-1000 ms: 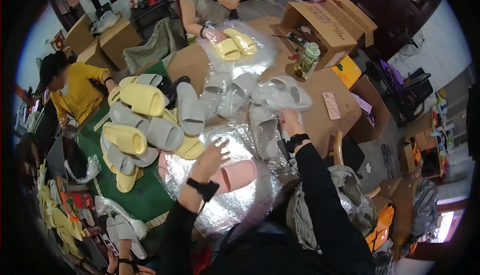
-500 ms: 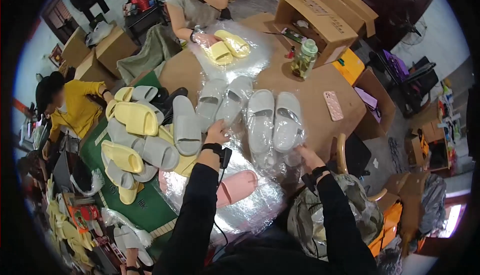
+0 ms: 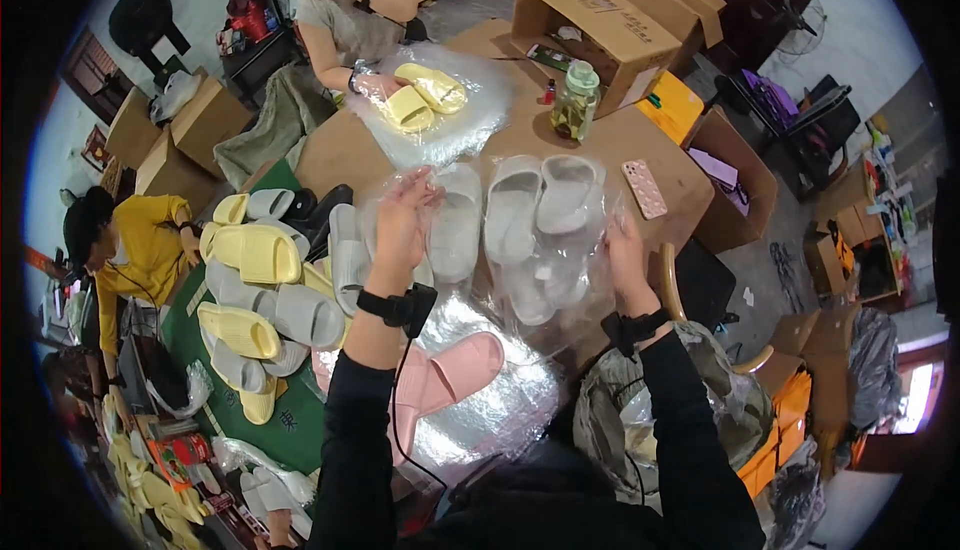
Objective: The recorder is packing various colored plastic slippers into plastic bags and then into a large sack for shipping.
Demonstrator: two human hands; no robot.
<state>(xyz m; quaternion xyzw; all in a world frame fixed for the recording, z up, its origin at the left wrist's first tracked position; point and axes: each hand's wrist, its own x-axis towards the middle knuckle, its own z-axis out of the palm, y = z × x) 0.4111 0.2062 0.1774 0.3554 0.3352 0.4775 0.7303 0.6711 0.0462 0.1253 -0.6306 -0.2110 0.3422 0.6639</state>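
Grey slippers [image 3: 514, 208] side by side in clear bag [image 3: 592, 268].

Left hand [image 3: 405, 215] and right hand [image 3: 628, 252] bare. Sleeves [image 3: 355, 440] long, black. Left strap [image 3: 375, 306] black, carries boxy black module [image 3: 420, 310], thin black cable [image 3: 399, 375] running off it. Right strap [image 3: 650, 325] black too, dark module attached.

Right hand [image 3: 627, 253] at edge of clear bag [image 3: 588, 262], grey slippers [image 3: 514, 212] inside; left hand [image 3: 402, 225] (fingers a bit blurred) beside another grey slipper [image 3: 454, 235]. Pink slippers [image 3: 468, 366] on shiny plastic [image 3: 500, 412], yellow-grey slipper pile [image 3: 256, 255] left, phone [image 3: 644, 189] and bottle [image 3: 575, 102] on bench [image 3: 625, 140].
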